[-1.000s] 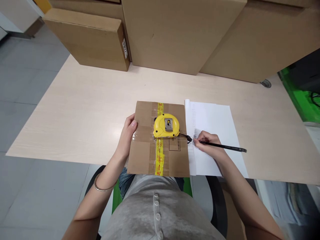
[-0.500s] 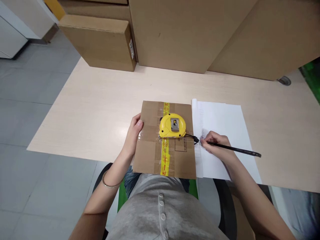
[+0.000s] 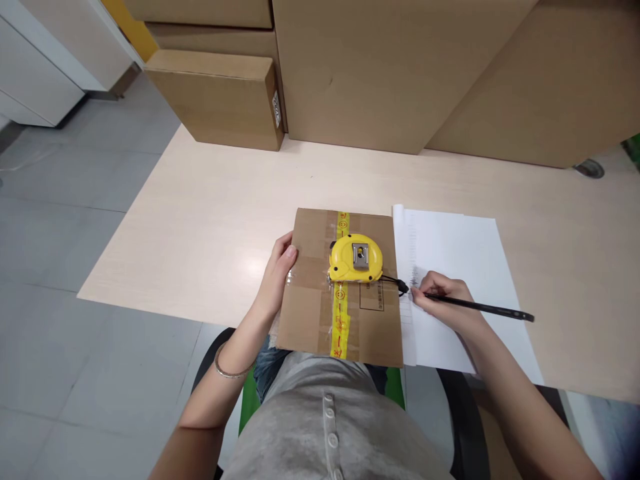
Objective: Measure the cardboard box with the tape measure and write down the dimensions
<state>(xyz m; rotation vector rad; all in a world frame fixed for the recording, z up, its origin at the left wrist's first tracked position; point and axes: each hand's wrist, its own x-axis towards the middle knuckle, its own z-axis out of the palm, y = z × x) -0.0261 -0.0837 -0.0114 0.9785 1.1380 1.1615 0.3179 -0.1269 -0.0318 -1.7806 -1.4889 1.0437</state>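
My left hand [image 3: 277, 270] holds the left edge of a taped cardboard box [image 3: 307, 307], thumb on top and the other fingers partly hidden beside it. On the box lies a yellow tape measure [image 3: 350, 257] with a metal clip facing up. Its black wrist cord [image 3: 397, 283] hangs over the box's right edge towards my right fingertips. My right hand [image 3: 445, 297] is closed around a long, slim black pencil [image 3: 483, 307] and rests on the white paper sheets [image 3: 460, 243]. The pencil's tip is hidden by my fingers. Small rows of marks run down the paper's left side.
Large cardboard boxes [image 3: 375, 80] stand along the back of the pale table [image 3: 200, 220]. A smaller carton [image 3: 230, 100] leans there at the left. A round metal fitting [image 3: 590, 168] sits at the back right. A chair arm [image 3: 463, 420] is beside my body.
The whole view has shifted, so everything appears slightly lower and further right. Both hands keep their holds, and the tape measure stays in place on the box.
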